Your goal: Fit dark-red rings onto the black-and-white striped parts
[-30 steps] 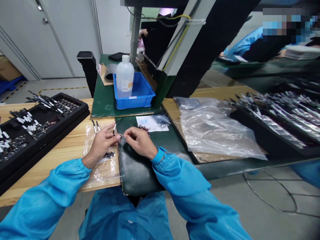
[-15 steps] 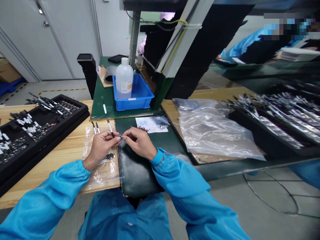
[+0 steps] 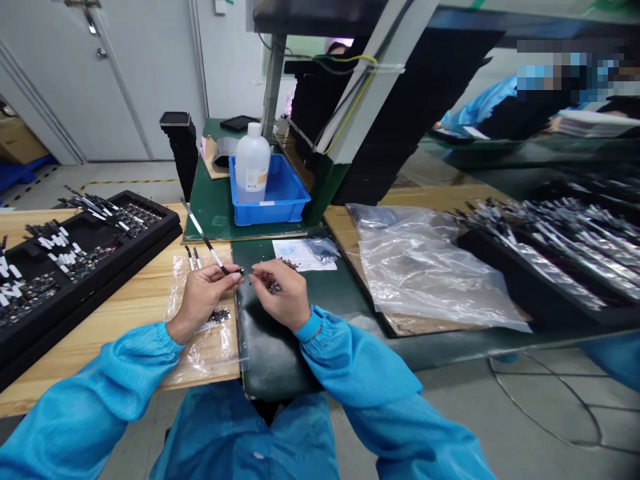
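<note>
My left hand pinches a small circuit board with a long black-and-white flex cable that sticks up and to the left. Just right of it is my right hand, thumb and fingertips drawn together, apart from the board. A tiny dark speck shows at those fingertips, too small to name. Behind the right hand lies a pile of tiny dark parts beside a printed paper slip. Under my left wrist, another small circuit board lies on a clear plastic bag.
A black foam tray of flex-cable boards stands left. Ahead, a white bottle sits in a blue bin. Plastic sheeting and a black tray of strips lie right. A metal post rises ahead. A co-worker's blue sleeve shows beyond.
My right hand has drawn back slightly to the right, away from the board. The flex cable in my left hand now leans further left and shows more of its length.
</note>
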A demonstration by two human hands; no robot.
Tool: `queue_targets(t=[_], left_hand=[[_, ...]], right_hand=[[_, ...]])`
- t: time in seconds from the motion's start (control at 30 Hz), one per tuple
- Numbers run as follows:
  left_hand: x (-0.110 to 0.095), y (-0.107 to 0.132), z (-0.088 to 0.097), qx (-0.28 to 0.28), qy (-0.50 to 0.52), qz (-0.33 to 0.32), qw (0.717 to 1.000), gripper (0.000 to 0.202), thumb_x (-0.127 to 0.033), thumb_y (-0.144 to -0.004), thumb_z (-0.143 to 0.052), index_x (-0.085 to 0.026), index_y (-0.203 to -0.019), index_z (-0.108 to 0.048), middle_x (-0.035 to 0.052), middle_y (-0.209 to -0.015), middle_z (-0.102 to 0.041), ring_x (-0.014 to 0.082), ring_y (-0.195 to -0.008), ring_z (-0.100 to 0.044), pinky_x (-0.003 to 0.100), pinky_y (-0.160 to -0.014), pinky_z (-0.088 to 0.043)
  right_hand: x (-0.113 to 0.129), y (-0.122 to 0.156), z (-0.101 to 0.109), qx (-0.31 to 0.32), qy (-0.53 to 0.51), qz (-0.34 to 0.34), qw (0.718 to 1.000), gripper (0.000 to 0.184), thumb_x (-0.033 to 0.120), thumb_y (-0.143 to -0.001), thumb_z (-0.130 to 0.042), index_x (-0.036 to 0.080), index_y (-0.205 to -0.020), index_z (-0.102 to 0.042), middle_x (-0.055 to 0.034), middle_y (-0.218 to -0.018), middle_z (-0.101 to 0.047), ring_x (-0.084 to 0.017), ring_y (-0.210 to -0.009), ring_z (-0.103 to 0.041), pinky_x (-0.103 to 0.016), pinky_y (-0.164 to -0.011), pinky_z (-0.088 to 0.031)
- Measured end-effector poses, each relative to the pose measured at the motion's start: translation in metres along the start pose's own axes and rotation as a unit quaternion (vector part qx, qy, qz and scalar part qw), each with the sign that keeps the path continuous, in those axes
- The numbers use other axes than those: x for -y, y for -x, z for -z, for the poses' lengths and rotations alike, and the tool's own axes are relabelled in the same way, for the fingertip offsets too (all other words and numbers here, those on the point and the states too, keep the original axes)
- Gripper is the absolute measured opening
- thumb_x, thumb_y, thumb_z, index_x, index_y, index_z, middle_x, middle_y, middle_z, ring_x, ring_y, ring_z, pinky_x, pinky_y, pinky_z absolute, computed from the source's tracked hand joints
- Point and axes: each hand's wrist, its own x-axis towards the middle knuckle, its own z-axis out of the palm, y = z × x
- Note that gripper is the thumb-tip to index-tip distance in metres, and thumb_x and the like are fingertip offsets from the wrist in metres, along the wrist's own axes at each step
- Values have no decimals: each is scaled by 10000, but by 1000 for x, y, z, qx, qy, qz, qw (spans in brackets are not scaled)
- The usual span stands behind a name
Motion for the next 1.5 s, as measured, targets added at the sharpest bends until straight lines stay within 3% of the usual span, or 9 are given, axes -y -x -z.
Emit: queue_targets(t=[0.27, 0.53, 0.83, 1.13, 1.3, 1.5], left_hand=[[1, 5, -4, 18, -10, -13, 1000, 397, -324, -650, -901, -154, -994, -800, 91, -998, -798, 216, -878, -753, 320, -845, -608], [2, 12, -7, 33, -102, -102, 989, 334, -339, -718, -840, -151, -993, -809, 122, -1122, -761, 294, -1005, -742, 386, -897, -607], [3, 14, -5, 32, -123, -97, 987, 317, -307, -739, -821, -181, -1030, -805, 78, -1137, -763, 285, -1047, -731, 414, -985, -579], [0, 14, -5, 44, -137, -99, 985, 306, -309, -776, -786, -196, -1060, -797, 67, -1122, -766, 280, -1038, -733, 421, -969, -586], [-1, 11, -8, 49, -122, -107, 986, 273, -314, -766, -786, -196, -1010, -809, 74, -1092, -776, 290, -1059, -727, 455, -1013, -557], [-6, 7, -8, 11, 8, -45, 999, 327, -350, -682, -861, -160, -940, -798, 112, -1033, -790, 258, -911, -757, 399, -891, -603]], right_hand=[[-4, 5, -9, -15, 5, -28, 999, 131, 152, -886, -639, 218, -998, -631, -21, -856, -726, -131, -729, -704, -223, -633, -585], [-5, 4, -6, -14, -8, -58, 998, 194, 178, -882, -644, 222, -1065, -595, -21, -864, -747, -139, -744, -738, -230, -659, -608], [-4, 4, -5, -6, 13, -55, 998, 178, 186, -870, -625, 228, -1033, -568, -15, -844, -733, -149, -728, -730, -275, -724, -607], [-5, 3, -4, 7, 64, -23, 998, 86, 173, -876, -621, 224, -933, -580, -10, -792, -703, -147, -705, -701, -264, -689, -575], [-9, 2, -5, 0, 66, -10, 998, 86, 185, -883, -644, 226, -937, -590, -15, -802, -696, -157, -696, -696, -283, -681, -572], [-3, -1, -4, -21, 63, 32, 997, 115, 165, -887, -638, 232, -963, -583, -29, -815, -673, -166, -701, -645, -308, -662, -550]])
